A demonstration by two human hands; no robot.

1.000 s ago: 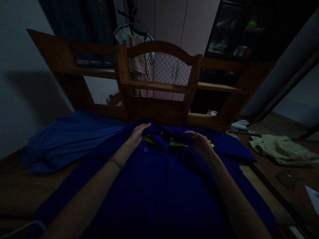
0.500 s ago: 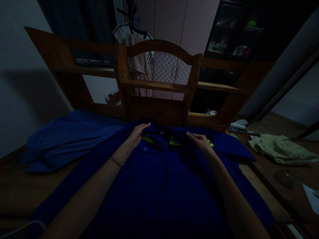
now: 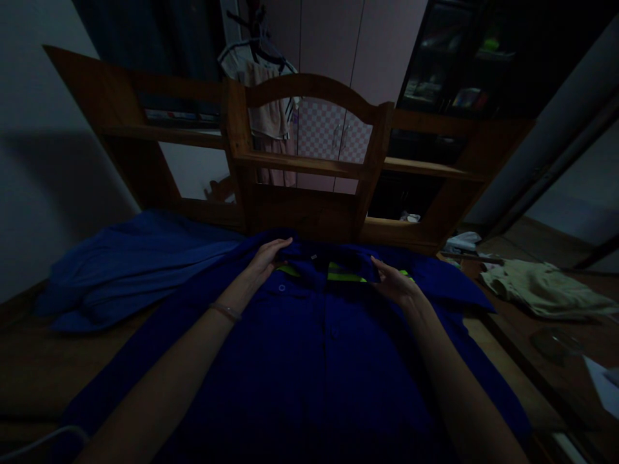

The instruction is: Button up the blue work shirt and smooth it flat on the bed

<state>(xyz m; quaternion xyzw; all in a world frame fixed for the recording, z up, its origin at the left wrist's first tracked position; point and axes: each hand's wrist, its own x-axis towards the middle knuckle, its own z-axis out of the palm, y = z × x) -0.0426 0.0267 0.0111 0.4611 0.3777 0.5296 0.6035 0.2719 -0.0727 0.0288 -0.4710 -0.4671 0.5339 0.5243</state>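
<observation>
A dark blue button-front work jacket (image 3: 290, 361) lies spread out in front of me, its collar end toward the wooden headboard. Bright yellow-green strips (image 3: 343, 273) show on its upper chest. My left hand (image 3: 264, 261) is at the left side of the collar, fingers over the cloth and thumb beneath, closed on the fabric. On the right side of the collar, my right hand (image 3: 395, 283) pinches the fabric between thumb and forefinger. The dim light hides the exact edge of the cloth in its fingers.
A lighter blue cloth (image 3: 130, 270) lies heaped at the left. The wooden headboard (image 3: 309, 167) with shelves stands just beyond the jacket. At right, a pale folded cloth (image 3: 546, 287) and a glass dish (image 3: 556, 341) rest on a brown surface. A white cable (image 3: 43, 441) is at lower left.
My right hand has moved slightly right and turned, and the fabric there has shifted, so more of the right yellow-green strip shows. My left hand stays in place.
</observation>
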